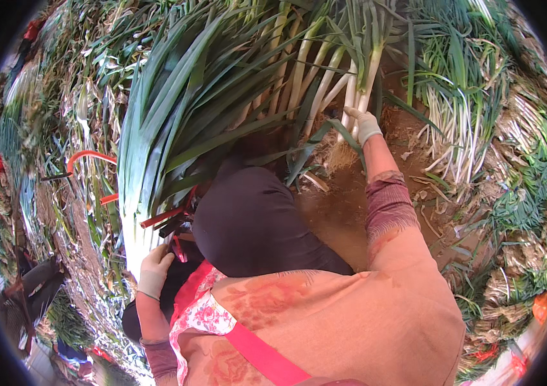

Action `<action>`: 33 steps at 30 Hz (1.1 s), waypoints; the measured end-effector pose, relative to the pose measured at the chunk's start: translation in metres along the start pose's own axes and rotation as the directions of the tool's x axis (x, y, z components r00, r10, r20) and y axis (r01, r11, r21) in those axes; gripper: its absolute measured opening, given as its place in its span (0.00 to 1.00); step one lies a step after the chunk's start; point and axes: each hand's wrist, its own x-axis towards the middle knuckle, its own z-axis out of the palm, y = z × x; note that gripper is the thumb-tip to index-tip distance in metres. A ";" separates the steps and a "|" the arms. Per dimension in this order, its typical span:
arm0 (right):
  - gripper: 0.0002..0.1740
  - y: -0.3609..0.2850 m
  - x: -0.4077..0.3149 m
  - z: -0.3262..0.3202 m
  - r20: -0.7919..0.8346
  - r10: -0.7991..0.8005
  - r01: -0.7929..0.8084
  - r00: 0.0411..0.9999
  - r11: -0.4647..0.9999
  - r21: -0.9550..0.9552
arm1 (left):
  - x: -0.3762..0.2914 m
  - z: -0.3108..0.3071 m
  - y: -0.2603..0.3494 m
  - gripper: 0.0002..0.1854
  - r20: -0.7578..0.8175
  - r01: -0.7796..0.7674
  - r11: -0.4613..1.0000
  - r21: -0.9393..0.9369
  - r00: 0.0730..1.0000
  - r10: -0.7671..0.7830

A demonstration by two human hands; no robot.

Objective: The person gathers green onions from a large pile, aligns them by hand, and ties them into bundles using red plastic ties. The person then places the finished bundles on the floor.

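Observation:
My right hand (366, 126), in a pale glove, grips the white shanks of a few long green onion stalks (361, 94) just above their roots. The root ends (342, 153) hang over the brown soil, and the leaves run away from me. On my left a thick bundle of large green onions (145, 159) lies lengthwise, its white ends towards me. My gloved left hand (155, 270) is closed at those white ends; its fingers are partly hidden. Between my hands is my knee in dark trousers (254, 217). More rooted stalks (324, 87) lean beyond it.
Orange-red tubing (91, 155) curves out beside the left bundle, and shorter red tubes (162, 217) stick out near my knee. Thinner green onions (466, 111) lie in heaps along the right. Loose leaves and husks (80, 111) cover the left ground. A dark mesh object (30, 299) stands lower left.

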 end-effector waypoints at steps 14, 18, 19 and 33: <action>0.21 0.025 -0.040 0.021 0.418 -0.190 -0.175 0.888 0.700 0.692 | -0.025 0.010 0.012 0.21 -0.086 -0.139 0.990 -0.039 0.987 0.135; 0.14 -0.006 -0.043 0.025 0.293 -0.123 -0.033 0.948 0.878 0.477 | -0.034 0.013 0.008 0.22 -0.101 -0.128 0.990 -0.052 0.987 0.123; 0.15 -0.018 -0.048 0.033 0.250 -0.152 0.018 0.956 0.884 0.467 | -0.036 0.013 0.008 0.22 -0.089 -0.130 0.990 -0.057 0.988 0.125; 0.10 -0.010 -0.255 -0.030 0.278 0.104 -0.240 0.955 0.821 0.518 | -0.074 -0.025 0.242 0.20 -0.421 -0.727 0.605 -0.325 0.684 0.595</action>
